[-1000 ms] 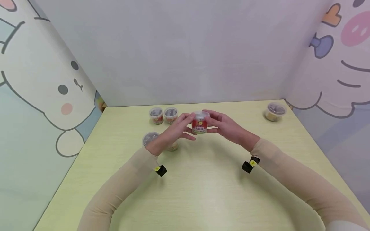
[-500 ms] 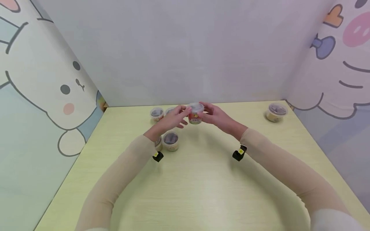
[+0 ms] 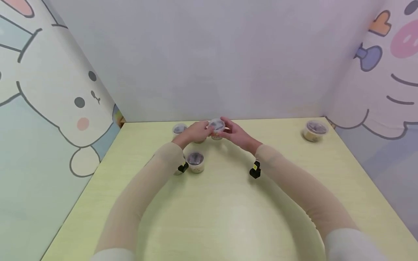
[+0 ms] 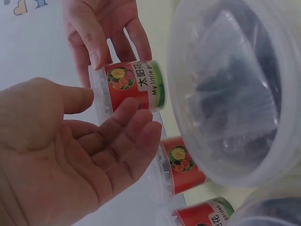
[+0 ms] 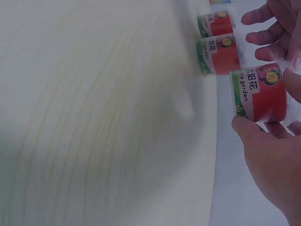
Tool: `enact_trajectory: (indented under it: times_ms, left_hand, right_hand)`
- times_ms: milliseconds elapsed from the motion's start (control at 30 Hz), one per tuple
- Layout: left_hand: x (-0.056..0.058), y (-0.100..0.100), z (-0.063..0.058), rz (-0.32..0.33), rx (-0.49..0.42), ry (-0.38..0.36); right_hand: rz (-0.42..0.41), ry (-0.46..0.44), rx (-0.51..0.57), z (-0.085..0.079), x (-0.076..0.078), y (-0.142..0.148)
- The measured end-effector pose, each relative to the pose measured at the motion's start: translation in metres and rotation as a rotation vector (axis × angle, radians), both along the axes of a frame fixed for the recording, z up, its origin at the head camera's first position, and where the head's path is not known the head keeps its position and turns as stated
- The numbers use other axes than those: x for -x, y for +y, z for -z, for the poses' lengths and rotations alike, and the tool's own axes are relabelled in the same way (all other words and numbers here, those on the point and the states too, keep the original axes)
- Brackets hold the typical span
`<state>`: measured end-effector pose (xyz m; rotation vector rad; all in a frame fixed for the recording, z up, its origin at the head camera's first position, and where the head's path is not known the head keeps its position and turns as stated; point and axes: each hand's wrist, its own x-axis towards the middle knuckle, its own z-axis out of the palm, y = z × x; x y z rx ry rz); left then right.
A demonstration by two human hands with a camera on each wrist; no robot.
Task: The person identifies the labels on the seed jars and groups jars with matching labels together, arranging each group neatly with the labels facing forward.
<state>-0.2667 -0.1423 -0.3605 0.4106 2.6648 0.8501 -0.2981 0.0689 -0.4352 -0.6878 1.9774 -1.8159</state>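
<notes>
Both hands hold a small clear plastic cup (image 3: 217, 127) with a lid and a red label bearing a flower picture, near the table's back edge. My left hand (image 3: 197, 131) has its thumb at the lid, its fingers loosely bent beside the label (image 4: 124, 84). From the other side my right hand (image 3: 240, 137) grips the cup, its thumb along the lower side in the right wrist view. Just left of it stand two matching red-labelled cups (image 5: 221, 54); in the head view the left hand partly covers them.
Nearer the person, a lidded tub (image 3: 196, 163) with dark contents stands beside another tub, mostly hidden by the left sleeve (image 3: 160, 170). A similar pale tub (image 3: 315, 131) sits at the table's back right corner. Behind the table (image 3: 228, 203) rises a white wall (image 3: 209, 65).
Both hands have carried the red-labelled cup away from the person and slightly left, towards the two matching cups at the back. The tubs stay in place while the head view shifts slightly.
</notes>
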Motion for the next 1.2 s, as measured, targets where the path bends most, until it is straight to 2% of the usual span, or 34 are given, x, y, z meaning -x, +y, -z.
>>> enact_trajectory:
  times_ms: [167, 300, 433, 800, 1200]
  left_hand:
    - [0.010, 0.003, 0.012, -0.036, 0.034, -0.089]
    - [0.012, 0.006, 0.018, -0.046, 0.072, -0.061]
    - [0.009, 0.007, 0.018, -0.054, 0.052, -0.048]
    - [0.011, 0.006, 0.017, -0.036, 0.115, -0.031]
    - [0.011, 0.006, 0.021, -0.040, 0.128, -0.013]
  right_hand:
    - [0.026, -0.027, -0.029, 0.015, 0.004, -0.006]
    - [0.040, -0.040, -0.042, 0.021, 0.003, -0.010]
    - [0.044, -0.052, -0.033, 0.021, 0.003, -0.013]
    - [0.045, -0.060, -0.034, 0.022, 0.007, -0.017]
    - [0.042, -0.051, -0.045, 0.026, 0.009, -0.019]
